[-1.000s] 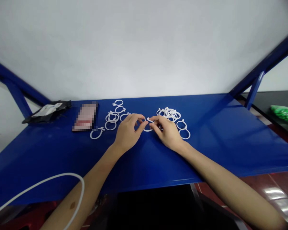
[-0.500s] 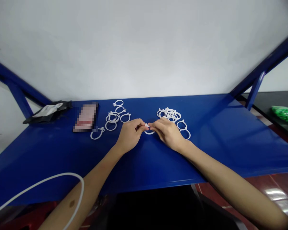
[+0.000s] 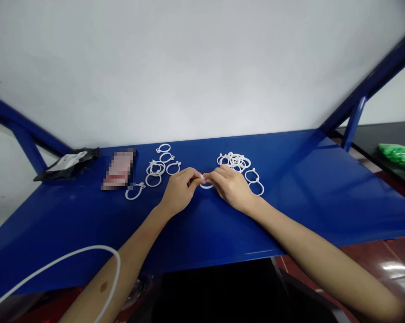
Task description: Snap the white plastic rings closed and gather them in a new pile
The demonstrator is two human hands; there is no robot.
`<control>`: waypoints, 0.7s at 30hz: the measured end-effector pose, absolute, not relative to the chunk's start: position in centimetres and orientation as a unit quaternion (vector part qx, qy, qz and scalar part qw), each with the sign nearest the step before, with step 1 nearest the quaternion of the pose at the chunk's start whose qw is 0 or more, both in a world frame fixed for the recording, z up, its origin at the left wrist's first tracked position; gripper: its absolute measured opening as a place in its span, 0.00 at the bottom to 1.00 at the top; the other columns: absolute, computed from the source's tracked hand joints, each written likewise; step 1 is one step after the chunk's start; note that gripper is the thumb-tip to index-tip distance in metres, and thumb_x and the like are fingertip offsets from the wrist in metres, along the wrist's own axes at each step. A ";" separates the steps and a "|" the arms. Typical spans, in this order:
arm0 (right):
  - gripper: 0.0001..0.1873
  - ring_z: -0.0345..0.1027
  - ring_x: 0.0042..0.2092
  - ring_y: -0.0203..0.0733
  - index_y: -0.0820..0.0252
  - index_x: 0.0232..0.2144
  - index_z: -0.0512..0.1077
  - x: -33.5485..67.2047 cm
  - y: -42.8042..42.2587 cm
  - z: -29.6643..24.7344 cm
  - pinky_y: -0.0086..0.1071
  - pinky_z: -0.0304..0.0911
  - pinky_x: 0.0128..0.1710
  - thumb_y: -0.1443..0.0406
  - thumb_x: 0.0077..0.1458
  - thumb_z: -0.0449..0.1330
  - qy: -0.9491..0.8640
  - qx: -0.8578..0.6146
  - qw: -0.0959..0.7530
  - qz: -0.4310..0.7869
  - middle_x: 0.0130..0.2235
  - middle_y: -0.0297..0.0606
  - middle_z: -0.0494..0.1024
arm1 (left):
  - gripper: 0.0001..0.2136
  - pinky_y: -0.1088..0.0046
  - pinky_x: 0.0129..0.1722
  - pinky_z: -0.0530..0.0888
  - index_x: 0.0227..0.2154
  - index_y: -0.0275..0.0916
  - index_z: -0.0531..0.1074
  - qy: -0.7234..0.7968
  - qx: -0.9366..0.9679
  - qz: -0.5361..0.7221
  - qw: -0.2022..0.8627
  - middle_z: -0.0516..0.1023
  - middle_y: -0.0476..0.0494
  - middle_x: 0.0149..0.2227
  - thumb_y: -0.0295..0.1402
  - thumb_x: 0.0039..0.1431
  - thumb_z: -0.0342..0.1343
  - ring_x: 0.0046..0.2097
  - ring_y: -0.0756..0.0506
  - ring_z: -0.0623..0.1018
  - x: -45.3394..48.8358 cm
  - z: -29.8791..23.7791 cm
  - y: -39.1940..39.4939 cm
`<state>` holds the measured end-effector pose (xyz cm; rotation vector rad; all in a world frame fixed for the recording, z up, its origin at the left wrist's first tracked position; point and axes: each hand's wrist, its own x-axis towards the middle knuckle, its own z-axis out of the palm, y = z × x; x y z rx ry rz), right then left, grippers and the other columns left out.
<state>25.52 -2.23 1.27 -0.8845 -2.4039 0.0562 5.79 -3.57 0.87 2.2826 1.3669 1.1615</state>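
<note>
Both hands meet over the middle of the blue table (image 3: 289,197). My left hand (image 3: 180,190) and my right hand (image 3: 231,186) pinch one white plastic ring (image 3: 205,185) between their fingertips, just above the tabletop. A pile of several white rings (image 3: 235,160) lies just beyond my right hand, with two more rings (image 3: 254,181) to its right. Another group of several white rings (image 3: 160,163) lies beyond my left hand, and one ring (image 3: 135,190) sits apart at the left.
A blurred pink packet (image 3: 119,169) and a black bag (image 3: 67,161) lie at the table's back left. A white cable (image 3: 54,264) loops at the lower left. A green bag (image 3: 399,154) rests on a dark surface at the right. Blue frame struts rise at both sides.
The fingertips of both hands have drawn closer together on the ring and lowered it slightly toward the table. The view has shifted a little.
</note>
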 end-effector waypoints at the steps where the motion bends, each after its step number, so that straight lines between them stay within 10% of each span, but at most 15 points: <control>1: 0.18 0.65 0.38 0.45 0.59 0.45 0.76 25.5 -2.2 1.5 0.37 0.62 0.38 0.63 0.71 0.46 -0.890 -0.344 0.298 0.024 0.37 0.43 0.78 | 0.07 0.72 0.33 0.71 0.32 0.41 0.74 0.470 0.785 0.388 0.105 0.77 0.49 0.29 0.35 0.65 0.56 0.30 0.48 0.74 5.6 1.0 -3.4; 13: 0.13 0.62 0.40 0.50 0.59 0.42 0.80 30.0 2.5 0.6 0.44 0.64 0.39 0.64 0.65 0.56 -0.766 -0.522 0.361 -0.100 0.37 0.47 0.75 | 0.08 0.58 0.43 0.72 0.43 0.37 0.74 0.599 0.755 0.244 -0.105 0.78 0.38 0.36 0.30 0.63 0.55 0.43 0.36 0.74 2.1 -1.7 -0.2; 21: 0.13 0.63 0.45 0.52 0.59 0.44 0.78 27.3 -0.2 1.6 0.47 0.65 0.47 0.63 0.67 0.54 -0.801 -0.442 0.401 -0.043 0.42 0.47 0.76 | 0.13 0.65 0.39 0.74 0.48 0.38 0.69 0.560 0.734 0.364 0.124 0.76 0.46 0.34 0.26 0.61 0.53 0.35 0.46 0.75 4.6 0.7 -2.3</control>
